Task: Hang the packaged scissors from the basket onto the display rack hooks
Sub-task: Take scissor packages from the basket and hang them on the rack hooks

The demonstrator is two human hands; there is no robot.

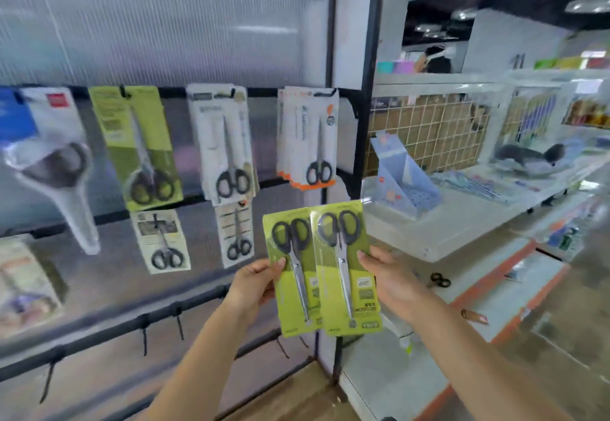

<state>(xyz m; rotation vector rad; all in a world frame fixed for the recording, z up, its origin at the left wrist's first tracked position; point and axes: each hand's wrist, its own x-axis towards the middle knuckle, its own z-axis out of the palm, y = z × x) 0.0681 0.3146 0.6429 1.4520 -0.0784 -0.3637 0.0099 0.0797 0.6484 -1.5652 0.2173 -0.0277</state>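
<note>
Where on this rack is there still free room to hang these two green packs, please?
Free: the bare black hooks on the lower black rail, left of the two lime-green scissor packs your hands hold. Crowded: the top rail, where the green pack, white pack and orange-trimmed packs hang side by side.

Both your arms are raised, forearms bare.
Your left hand (255,283) and right hand (388,277) each pinch something, thumbs in front.
</note>
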